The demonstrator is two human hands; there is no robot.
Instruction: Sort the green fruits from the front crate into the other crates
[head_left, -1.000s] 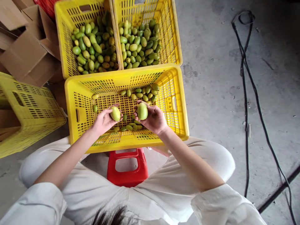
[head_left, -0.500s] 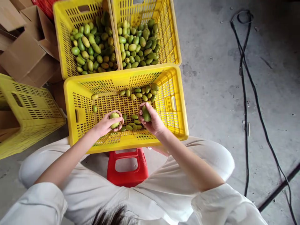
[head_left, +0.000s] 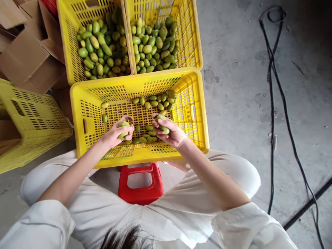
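Over the near yellow crate (head_left: 140, 159), my left hand (head_left: 116, 134) is closed around a green oval fruit (head_left: 123, 130) resembling a small mango. My right hand (head_left: 174, 134) grips green fruit (head_left: 161, 121) of the same kind, palm turned partly up. A second one may sit lower in that hand; the fingers hide where they meet. Between and below the hands, several green fruits (head_left: 149, 139) lie on the crate's slotted floor. Another cluster (head_left: 161, 101) rests by the far right corner, and two loose ones lie at the left side.
Two yellow crates (head_left: 131, 52) filled partly with similar fruit stand against the far side. Cardboard boxes (head_left: 23, 55) and another yellow crate (head_left: 38, 121) are at the left. A red stool (head_left: 141, 199) is between my legs. Black cable (head_left: 272, 103) lies on the floor at right.
My right hand has turned its palm upward and rotated the fruit. My left hand has shifted slightly left and up, its fruit still held. The view has moved slightly.
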